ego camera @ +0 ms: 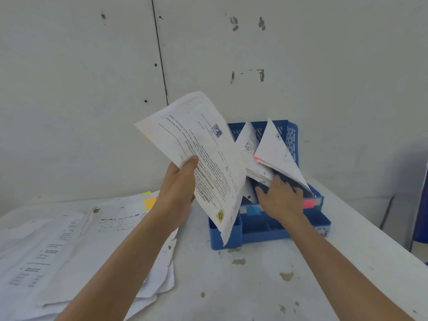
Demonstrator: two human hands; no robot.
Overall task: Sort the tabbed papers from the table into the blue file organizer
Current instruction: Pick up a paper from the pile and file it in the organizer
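Pale grey wall w/ dark vertical seam left of ctr, black scuffs and small holes across it, white bench w/ brown chipped patches, dark blue object cut off at right edge, thin dark cable beside it.

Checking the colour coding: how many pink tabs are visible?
2. One pink tab sticks out of the papers in the blue file organizer; the second pink tab sits at its front, beside the right hand. Others may hide behind the sheet the left hand grips.
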